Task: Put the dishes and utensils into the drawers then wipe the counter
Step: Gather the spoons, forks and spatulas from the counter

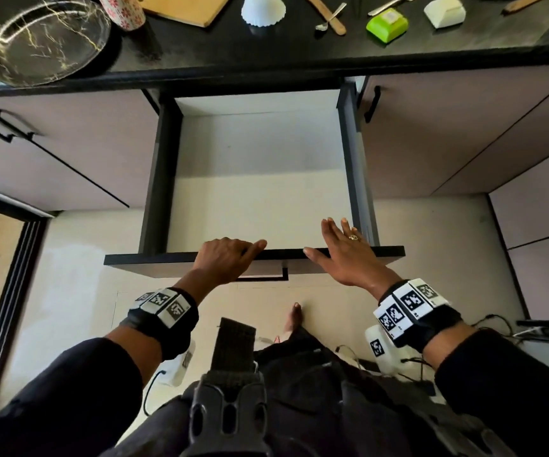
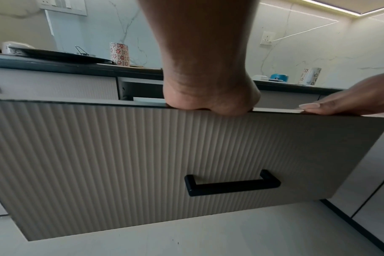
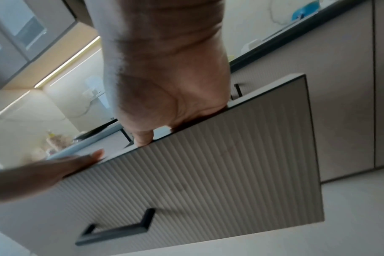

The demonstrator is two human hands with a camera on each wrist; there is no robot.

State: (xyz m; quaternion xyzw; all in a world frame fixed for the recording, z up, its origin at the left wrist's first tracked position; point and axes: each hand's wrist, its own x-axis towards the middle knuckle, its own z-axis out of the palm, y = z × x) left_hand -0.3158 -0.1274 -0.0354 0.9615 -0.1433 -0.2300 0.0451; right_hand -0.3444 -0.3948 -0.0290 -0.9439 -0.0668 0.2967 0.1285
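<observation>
Head view: the drawer [image 1: 260, 179] stands pulled out at the centre of the frame, its pale floor bare. The left hand [image 1: 225, 258] sits on the top edge of the drawer front [image 1: 154, 263], fingers curled over that edge — a grip grasping the panel. The right hand [image 1: 349, 255] lies just right of it, fingers straight and spread, palm on the same edge: a released grip. Along the top of the frame runs the black tabletop [image 1: 266, 57], carrying a dark marbled plate [image 1: 45, 44] at upper left, a flowered cup [image 1: 123, 9], a wooden board [image 1: 184, 6], a spoon [image 1: 329, 18], a fork [image 1: 392, 4] and a green container [image 1: 387, 24].

Left wrist view: the heel of the left hand [image 2: 210, 97] presses on the ribbed front's top edge, its fingers hidden behind the panel. The black handle [image 2: 232, 185] sits low, right of centre — untouched. The right hand's thumb [image 2: 314, 108] rests flat on the edge at right.

Right wrist view, blurred: the right hand [image 3: 169, 110] lies open on the tilted-looking drawer front [image 3: 230, 164], and the left hand [image 3: 44, 171] holds the edge at lower left.
</observation>
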